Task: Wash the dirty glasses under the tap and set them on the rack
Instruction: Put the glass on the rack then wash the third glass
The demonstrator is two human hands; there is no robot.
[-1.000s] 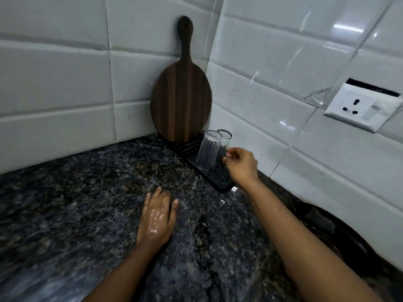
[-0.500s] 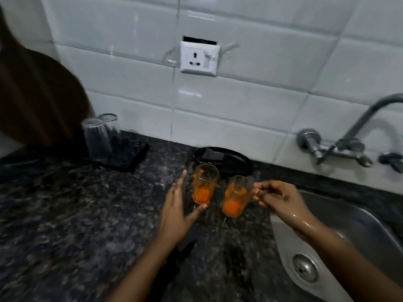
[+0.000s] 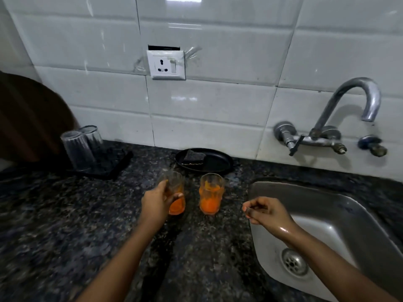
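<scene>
At frame centre, the left hand (image 3: 156,202) wraps its fingers around a glass (image 3: 175,194) streaked with orange residue, standing on the dark counter (image 3: 65,214). The right hand (image 3: 265,211), loosely curled and holding nothing, hovers beside a second orange-stained glass (image 3: 210,194).

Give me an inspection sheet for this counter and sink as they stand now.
Surface: dark speckled granite counter, wet patches near the sink.
Job's things: two clear glasses smeared with orange residue, upright, apart; two clean clear glasses upside down on the black drying rack; curved steel tap, no water running; steel sink.
Clutter: black oval tray holding a dark sponge; brown wooden board against the wall.
Grip: left hand holds the left dirty glass; right hand loosely curled, wet, holding nothing.
Cables: nothing seen.
Surroundings: white tiles, white wall socket.
</scene>
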